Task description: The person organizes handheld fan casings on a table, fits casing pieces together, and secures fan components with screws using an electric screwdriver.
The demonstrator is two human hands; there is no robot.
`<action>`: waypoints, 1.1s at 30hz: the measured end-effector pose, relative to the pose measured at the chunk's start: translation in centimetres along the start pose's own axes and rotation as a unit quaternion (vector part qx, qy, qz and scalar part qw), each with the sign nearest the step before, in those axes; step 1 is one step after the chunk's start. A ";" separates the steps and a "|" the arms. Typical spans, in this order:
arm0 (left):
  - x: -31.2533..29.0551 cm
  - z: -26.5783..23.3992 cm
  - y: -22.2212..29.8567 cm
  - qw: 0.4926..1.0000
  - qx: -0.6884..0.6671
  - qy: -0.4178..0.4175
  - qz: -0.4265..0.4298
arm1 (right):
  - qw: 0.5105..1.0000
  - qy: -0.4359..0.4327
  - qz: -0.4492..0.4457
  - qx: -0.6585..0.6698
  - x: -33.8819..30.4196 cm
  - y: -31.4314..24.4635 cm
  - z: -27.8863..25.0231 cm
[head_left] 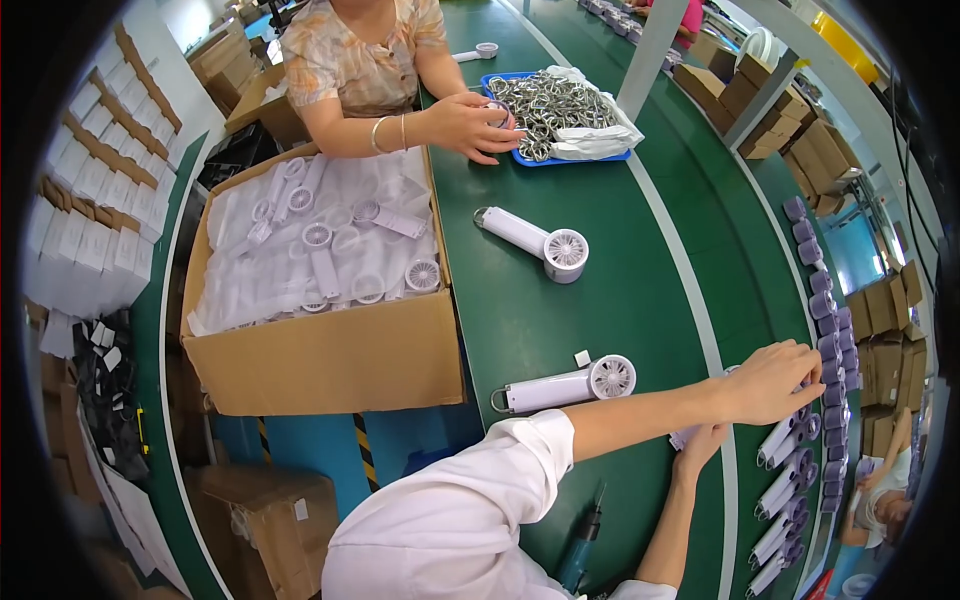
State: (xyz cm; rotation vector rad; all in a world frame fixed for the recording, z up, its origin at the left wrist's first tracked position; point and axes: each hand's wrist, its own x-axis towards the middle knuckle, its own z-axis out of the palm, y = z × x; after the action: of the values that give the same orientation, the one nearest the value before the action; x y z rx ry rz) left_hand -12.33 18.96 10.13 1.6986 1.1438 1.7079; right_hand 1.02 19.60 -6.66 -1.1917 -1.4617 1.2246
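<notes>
From where I stand, with the clock centred mid-view, the green workbench [640, 270] takes up most of the room. At nine o'clock sits a big cardboard box [325, 360], well filled with bagged fans [318, 250] lying every which way. A co-worker [345, 75] stands at eleven, a hand by the blue tray [573, 160] of metal rings [545, 105] towards half past twelve.

At four o'clock is a long row of lilac fans [778, 493], handles towards seven or eight. I'd judge the work midway: plenty boxed, plenty still lined up.

The left hand [768, 385] reaches into that row, fingers bent; the right hand [704, 450] curls below it beside a lilac piece [683, 437], mostly hidden, its axis unclear. I can't tell whether either grips.

Two fans lie loose with loops on their handles, seemingly further along. The nearer fan [560, 390], at half past four, points its head just above three; the farther fan [525, 237], at half past one, points towards four. A small white block [582, 357] sits beside the nearer.
</notes>
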 end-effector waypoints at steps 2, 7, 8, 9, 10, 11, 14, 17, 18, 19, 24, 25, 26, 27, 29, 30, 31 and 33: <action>0.0 0.0 0.1 1.000 -0.006 -0.001 -0.001 | 0.999 0.026 0.018 0.025 -0.1 -0.7 0.3; -0.1 -0.3 0.7 1.000 -0.008 -0.004 0.001 | 1.000 0.025 -0.010 0.003 0.3 1.1 -0.8; -0.1 -0.4 0.7 1.000 -0.010 -0.003 0.002 | 1.000 0.020 -0.018 -0.014 0.3 1.1 -0.7; -0.2 -0.4 0.7 1.000 -0.011 -0.002 0.002 | 1.000 0.017 -0.019 -0.015 0.3 1.0 -0.7; -0.2 -0.5 0.7 1.000 -0.010 0.001 0.002 | 1.000 0.009 -0.009 -0.011 0.2 0.9 -0.7; -0.2 -0.4 0.7 1.000 -0.018 0.006 0.010 | 1.000 0.003 0.000 -0.008 0.1 0.6 -0.6; -0.1 -0.4 0.7 0.999 -0.029 0.015 0.016 | 1.000 0.004 -0.004 -0.007 0.4 0.8 -0.7; -0.1 -0.6 0.7 0.999 -0.036 0.021 0.017 | 1.000 0.018 -0.019 0.001 0.4 1.1 -0.5; -0.2 -0.7 0.7 0.999 -0.040 0.024 0.021 | 1.000 0.017 -0.019 0.000 0.4 1.1 -0.5; -0.2 -0.8 0.8 0.999 -0.040 0.025 0.020 | 1.000 0.009 -0.019 0.000 0.3 1.1 -0.5; -0.1 -0.6 0.9 0.998 -0.047 0.028 0.034 | 1.000 0.009 -0.008 -0.011 0.8 1.9 -1.2; -0.1 -0.6 0.9 0.998 -0.048 0.029 0.034 | 1.000 0.006 -0.006 -0.025 0.8 1.9 -1.2; -0.1 -0.6 0.9 0.998 -0.049 0.026 0.033 | 0.999 0.003 -0.004 -0.038 0.7 1.7 -1.2; -0.1 -0.6 0.9 0.998 -0.050 0.023 0.032 | 0.999 0.002 -0.004 -0.039 0.8 1.8 -1.3; -0.1 -0.5 1.0 0.998 -0.051 0.025 0.033 | 0.998 -0.016 -0.004 -0.059 0.8 1.8 -1.5; -0.1 -0.5 1.0 0.998 -0.051 0.026 0.034 | 0.998 -0.015 -0.004 -0.059 0.7 1.8 -1.5; -0.2 -0.4 0.9 0.998 -0.051 0.025 0.034 | 0.998 -0.013 -0.003 -0.062 0.6 1.7 -1.4; -0.2 -0.5 0.9 0.998 -0.048 0.030 0.039 | 0.998 -0.012 -0.003 -0.064 0.6 1.5 -1.3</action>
State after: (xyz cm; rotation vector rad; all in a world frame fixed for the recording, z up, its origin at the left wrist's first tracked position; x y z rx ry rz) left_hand -12.55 18.23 10.80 1.6642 1.0156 1.8413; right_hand 2.37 20.48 -7.92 -1.2615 -1.5808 1.1591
